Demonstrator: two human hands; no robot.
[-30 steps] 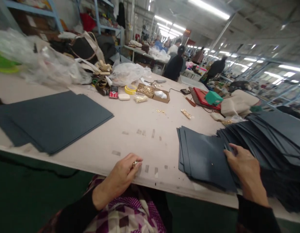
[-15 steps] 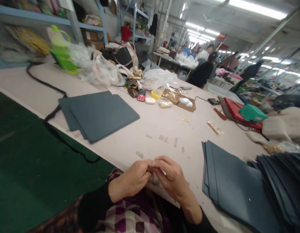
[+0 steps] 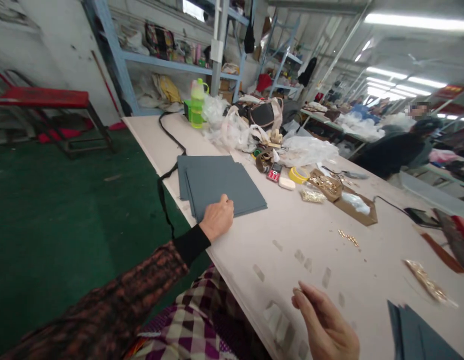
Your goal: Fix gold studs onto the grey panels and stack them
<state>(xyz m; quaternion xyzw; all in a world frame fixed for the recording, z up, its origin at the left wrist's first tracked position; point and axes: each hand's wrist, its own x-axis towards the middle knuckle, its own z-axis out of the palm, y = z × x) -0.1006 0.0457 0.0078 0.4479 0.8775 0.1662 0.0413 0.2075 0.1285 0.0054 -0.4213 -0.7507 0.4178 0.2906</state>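
Note:
Closed, my left hand (image 3: 217, 218) rests over the near edge of a stack of dark blue-grey sheets (image 3: 220, 175); what its fingers hold, if anything, is hidden. My right hand (image 3: 324, 322) is above the table near its front edge, thumb and forefinger pinched on something too small to name. Small gold pieces (image 3: 348, 238) lie loose farther back. More dark sheets (image 3: 423, 332) are partly visible at the lower right. A clear bag of gold pieces (image 3: 427, 282) lies beyond them.
Along the back of the table (image 3: 250, 240) are a green bottle (image 3: 196, 107), plastic bags (image 3: 310, 150), a red phone (image 3: 274, 172), yellow tape (image 3: 298, 175) and a cardboard box (image 3: 355, 210). A red stool (image 3: 44, 97) stands left. A person (image 3: 397, 147) sits beyond.
My hands, which were together, have separated; the left has reached over to the left stack, the right is apart from it. The view has turned left.

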